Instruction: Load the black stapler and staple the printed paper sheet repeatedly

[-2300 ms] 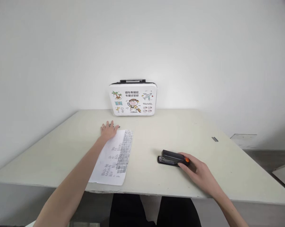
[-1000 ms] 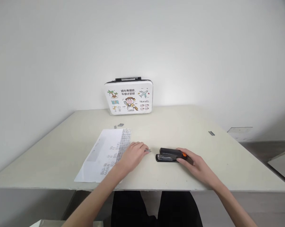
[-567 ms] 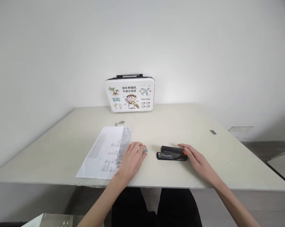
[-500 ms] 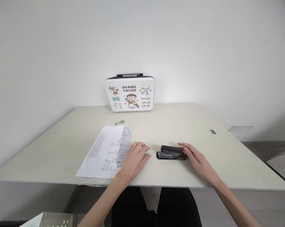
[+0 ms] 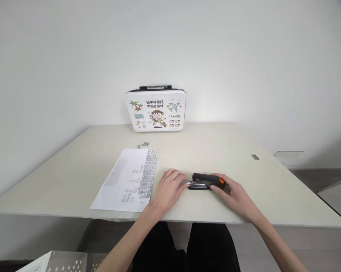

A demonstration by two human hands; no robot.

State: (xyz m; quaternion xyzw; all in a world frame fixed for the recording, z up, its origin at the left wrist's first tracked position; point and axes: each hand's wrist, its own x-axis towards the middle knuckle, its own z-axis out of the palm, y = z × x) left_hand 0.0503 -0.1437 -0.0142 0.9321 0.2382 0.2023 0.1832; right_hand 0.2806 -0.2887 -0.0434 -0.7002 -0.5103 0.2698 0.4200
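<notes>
A black stapler [image 5: 205, 180] with an orange patch near its rear lies on the table, its top raised above the metal staple channel. My right hand [image 5: 235, 194] grips its rear half, thumb on the near side and fingers on the far side. At the stapler's front end, my left hand [image 5: 170, 189] is closed in a pinch on a small grey staple strip [image 5: 184, 181], mostly hidden by the fingers. Left of that hand lies a sheet of printed paper [image 5: 125, 181], with a dense grey pattern along its right edge.
Loose staple strips [image 5: 145, 144] lie beyond the paper, and another strip [image 5: 255, 157] is at the far right. A white cartoon case [image 5: 156, 109] stands against the wall. Below the table's front left edge is a patterned box [image 5: 68, 261].
My left hand has moved right, bringing the pinched strip to the stapler's front end. My right hand has shifted its hold, with the thumb now along the stapler's near side.
</notes>
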